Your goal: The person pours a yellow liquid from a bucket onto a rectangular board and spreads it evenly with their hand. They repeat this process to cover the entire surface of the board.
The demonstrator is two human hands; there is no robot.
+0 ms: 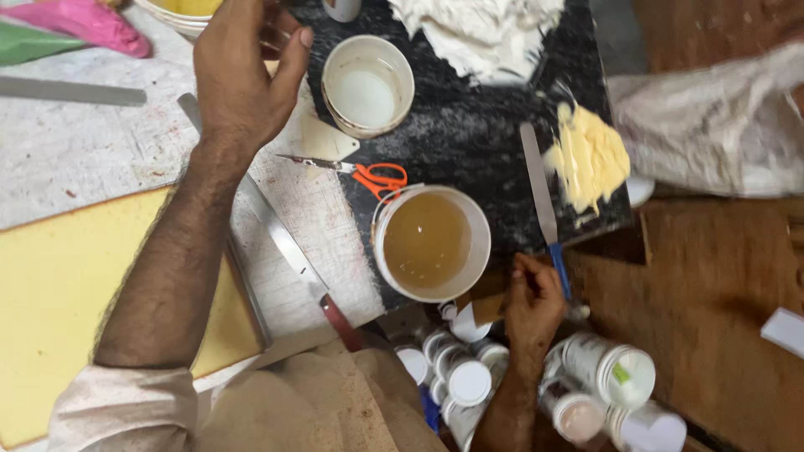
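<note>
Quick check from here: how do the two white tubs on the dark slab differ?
The tub nearer the person is larger and holds an amber-brown liquid almost to its rim; the farther tub is smaller and looks nearly empty, showing only a pale, whitish bottom. The orange-handled scissors lie between them. The nearer tub sits at the slab's edge; the farther one sits close to the left hand. Both are round, white and open-topped.
</note>
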